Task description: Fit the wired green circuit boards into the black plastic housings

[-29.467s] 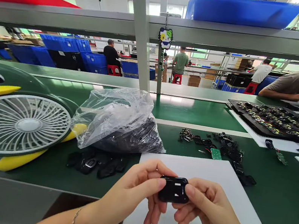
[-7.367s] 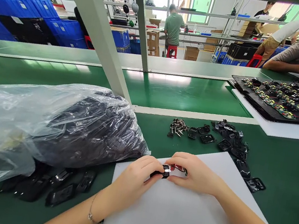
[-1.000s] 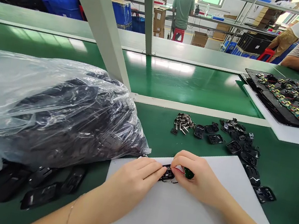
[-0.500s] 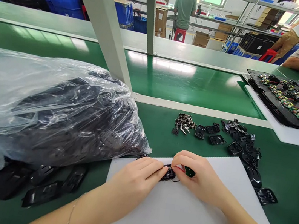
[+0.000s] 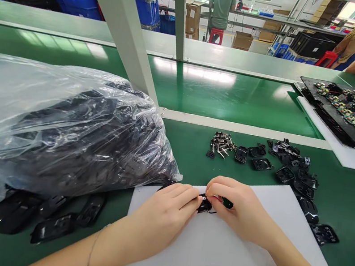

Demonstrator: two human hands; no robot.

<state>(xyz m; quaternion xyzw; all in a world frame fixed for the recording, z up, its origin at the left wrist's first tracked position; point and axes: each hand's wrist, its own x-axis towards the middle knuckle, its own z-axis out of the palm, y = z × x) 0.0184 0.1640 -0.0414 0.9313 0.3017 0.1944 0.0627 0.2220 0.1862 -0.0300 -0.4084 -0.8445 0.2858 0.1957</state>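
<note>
A small black plastic part [image 5: 205,205] lies at the top edge of a white board [image 5: 211,256], between my two hands. My left hand [image 5: 167,213] is closed on its left side, fingers pressed together and covering part of it. Thumb and index finger of my right hand [image 5: 236,206] pinch at its right side; what sits between these fingertips is too small to name. A bit of green [image 5: 227,202] shows beneath my right hand. Beyond the board lie a pile of small metal pieces [image 5: 222,144] and several black plastic parts [image 5: 262,164].
A clear plastic bag [image 5: 95,137] full of black parts fills the left, with black covers [image 5: 54,227] before it. A black tray [image 5: 341,110] of circuit assemblies stands at the back right. A slanted metal post [image 5: 121,23] rises behind the bag. People are beyond the bench.
The view has shifted slightly, so the background sits higher and the right-hand items sit further right. Both hands keep nearly the same pose at the black part.
</note>
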